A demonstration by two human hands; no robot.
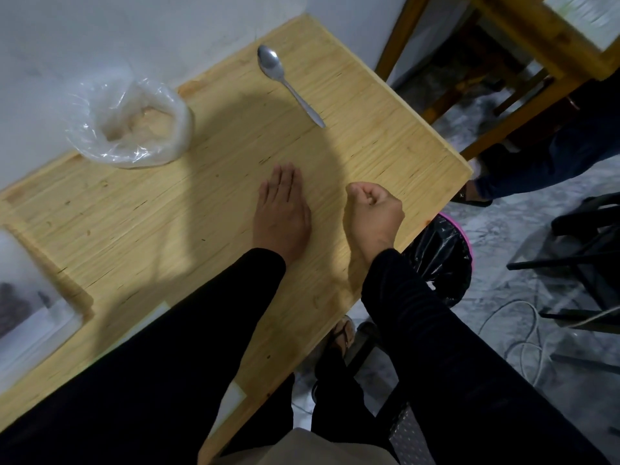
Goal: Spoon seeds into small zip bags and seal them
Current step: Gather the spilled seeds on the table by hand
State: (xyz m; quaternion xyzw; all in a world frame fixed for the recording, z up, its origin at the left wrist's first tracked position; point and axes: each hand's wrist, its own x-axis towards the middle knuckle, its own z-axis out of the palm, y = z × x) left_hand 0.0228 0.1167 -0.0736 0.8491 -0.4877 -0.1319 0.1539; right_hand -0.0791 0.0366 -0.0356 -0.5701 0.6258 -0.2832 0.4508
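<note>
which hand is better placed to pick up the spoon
Probably the right hand: the spoon has its handle end pointing toward it, and it holds nothing. The left hand lies flat on the table.

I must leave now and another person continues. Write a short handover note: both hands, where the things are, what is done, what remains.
Left hand: flat on the wooden table, palm down, holding nothing.
Right hand: curled in a loose fist near the table's right edge; nothing visible in it.
Spoon: lying on the table ahead of the hands, bowl away from you, untouched.
Clear plastic bag of seeds: open, at the far left by the wall.
Done: no filled or sealed small zip bags in view.
Left: find the small zip bags, spoon seeds into each, seal them.
</note>
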